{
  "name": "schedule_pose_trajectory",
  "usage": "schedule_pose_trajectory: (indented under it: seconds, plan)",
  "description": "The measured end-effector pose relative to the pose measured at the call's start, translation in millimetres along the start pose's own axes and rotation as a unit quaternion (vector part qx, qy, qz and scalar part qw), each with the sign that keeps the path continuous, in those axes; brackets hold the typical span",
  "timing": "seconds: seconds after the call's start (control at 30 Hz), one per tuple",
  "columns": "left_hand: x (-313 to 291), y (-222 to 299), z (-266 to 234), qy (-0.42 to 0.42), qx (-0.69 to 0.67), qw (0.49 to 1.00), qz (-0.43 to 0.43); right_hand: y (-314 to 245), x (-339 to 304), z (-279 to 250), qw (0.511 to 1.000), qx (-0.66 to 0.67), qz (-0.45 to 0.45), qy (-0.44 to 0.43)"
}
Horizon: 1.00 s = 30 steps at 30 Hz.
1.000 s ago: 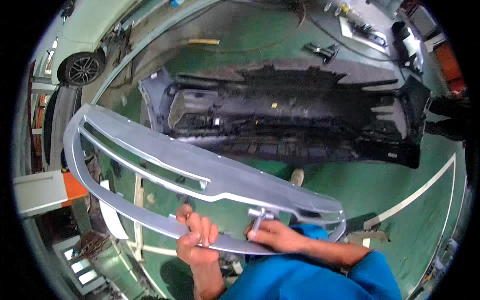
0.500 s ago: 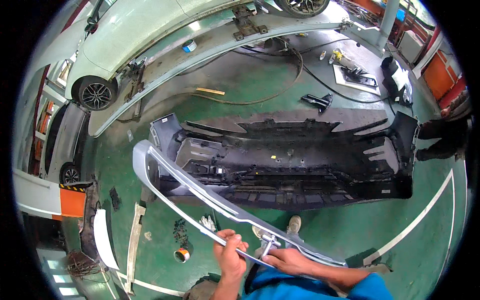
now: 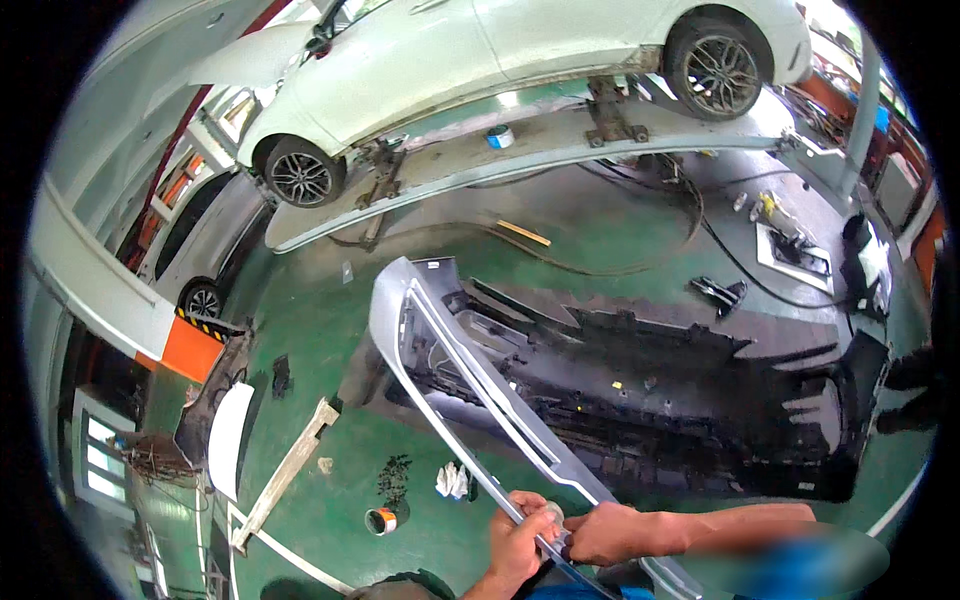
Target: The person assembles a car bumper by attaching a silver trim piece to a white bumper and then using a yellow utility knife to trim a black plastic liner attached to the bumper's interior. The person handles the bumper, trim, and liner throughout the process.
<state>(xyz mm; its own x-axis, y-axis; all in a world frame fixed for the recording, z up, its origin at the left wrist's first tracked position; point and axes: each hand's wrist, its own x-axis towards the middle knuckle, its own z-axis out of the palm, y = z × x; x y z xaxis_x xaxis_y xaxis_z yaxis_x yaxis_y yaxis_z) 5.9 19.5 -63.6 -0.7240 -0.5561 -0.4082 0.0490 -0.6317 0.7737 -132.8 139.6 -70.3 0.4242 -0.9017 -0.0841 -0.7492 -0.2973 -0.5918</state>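
A long silver-grey bumper trim piece (image 3: 388, 312) slants across the picture, its broad curved end far left and its narrow end near my body. My left hand (image 3: 520, 540) is closed around the trim's left rail. Close beside it, my right hand (image 3: 608, 532) is curled between the two rails; what its fingers grip is hidden. A small pale round piece (image 3: 554, 514) shows between my hands. Beyond the trim, a large black bumper (image 3: 650, 420) lies on the floor with its inner side up. The trim's curved end overlaps the bumper's left end from this view.
White gloves (image 3: 453, 480), a tin (image 3: 381, 520) and small black clips (image 3: 395, 478) lie left of my hands. Farther left are a beige bar (image 3: 285, 470) and a white curved panel (image 3: 231, 440). A white car (image 3: 450, 75) stands on a lift behind; a hose (image 3: 610, 270) crosses the floor.
My view has turned left and up, so the scene sits further right and lower. My right hand has come closer to my left and covers the metal bracket seen before.
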Motion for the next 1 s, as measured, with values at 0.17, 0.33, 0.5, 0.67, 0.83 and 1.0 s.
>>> schedule_pose_trajectory:
  seconds: [0.17, 0.33, 0.5, 0.67, 0.83, 1.0]
  plan:
    - [-1.9, -11.1, -8.2, -0.014, -0.005, 1.0, 0.005, -4.9, 14.1, -25.8, 0.981, 0.006, 0.038, -0.192]
    - [2.6, -9.6, -0.5, 0.031, 0.036, 0.999, 0.004, -3.8, 24.8, -28.3, 0.968, -0.024, 0.054, -0.242]
    - [8.6, -7.4, -13.4, 0.054, 0.027, 0.998, -0.022, -8.3, 24.3, -3.8, 0.967, -0.064, 0.099, -0.225]
    - [8.1, -14.5, -16.5, 0.025, 0.02, 0.999, -0.01, -1.7, 29.6, -6.0, 0.995, -0.091, -0.038, -0.003]
    - [7.0, -12.4, 0.2, -0.037, 0.044, 0.998, -0.023, 38.4, 10.6, 24.6, 0.99, -0.006, -0.049, -0.128]
    - [5.2, -7.7, 1.1, -0.076, 0.039, 0.996, -0.005, 38.1, 10.6, 43.0, 0.966, 0.149, 0.199, -0.075]
